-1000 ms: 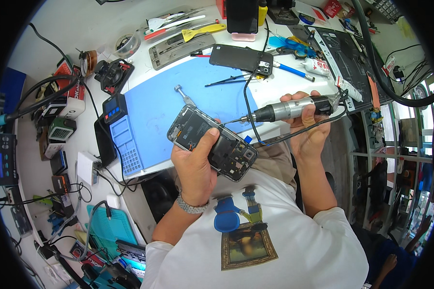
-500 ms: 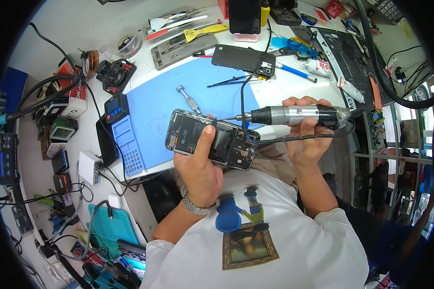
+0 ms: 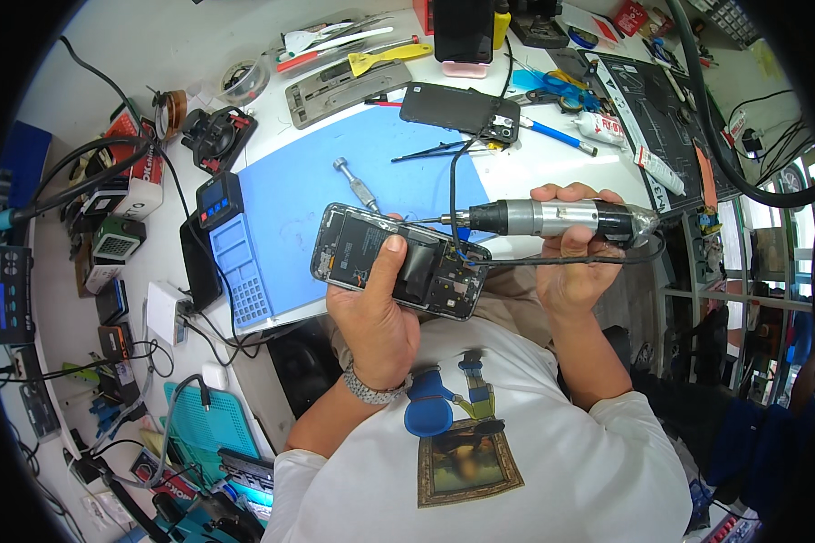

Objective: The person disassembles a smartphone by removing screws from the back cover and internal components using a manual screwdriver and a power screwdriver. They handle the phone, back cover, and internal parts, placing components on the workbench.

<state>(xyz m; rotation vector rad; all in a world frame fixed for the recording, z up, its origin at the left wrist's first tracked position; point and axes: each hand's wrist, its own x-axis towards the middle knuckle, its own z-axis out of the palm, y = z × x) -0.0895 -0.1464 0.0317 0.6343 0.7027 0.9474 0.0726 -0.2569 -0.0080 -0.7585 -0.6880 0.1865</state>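
My left hand [image 3: 378, 312] grips an opened smartphone [image 3: 344, 242], its battery and circuit board bare, with the thumb pressed over the battery area. In my right hand [image 3: 575, 244] lies a corded rotary tool [image 3: 534, 218] with a silver and black body. Its thin bit points left and reaches the phone's upper edge; whether it touches cannot be made out. The tool's black cable [image 3: 552, 261] passes across the phone's right end. Just beyond the phone, a silver screwdriver [image 3: 355, 184] rests on the blue mat [image 3: 290, 195].
A detached phone back cover [image 3: 448, 110], tweezers [image 3: 439, 152] and a blue pen-like tool [image 3: 560, 137] lie past the mat. On the left stand a parts tray [image 3: 240, 271] and a small blue-screened device [image 3: 217, 202]. A thick black cable [image 3: 706, 136] arches at the right.
Both hands keep nearly the same pose on the phone and the rotary tool. The view has shifted very slightly.
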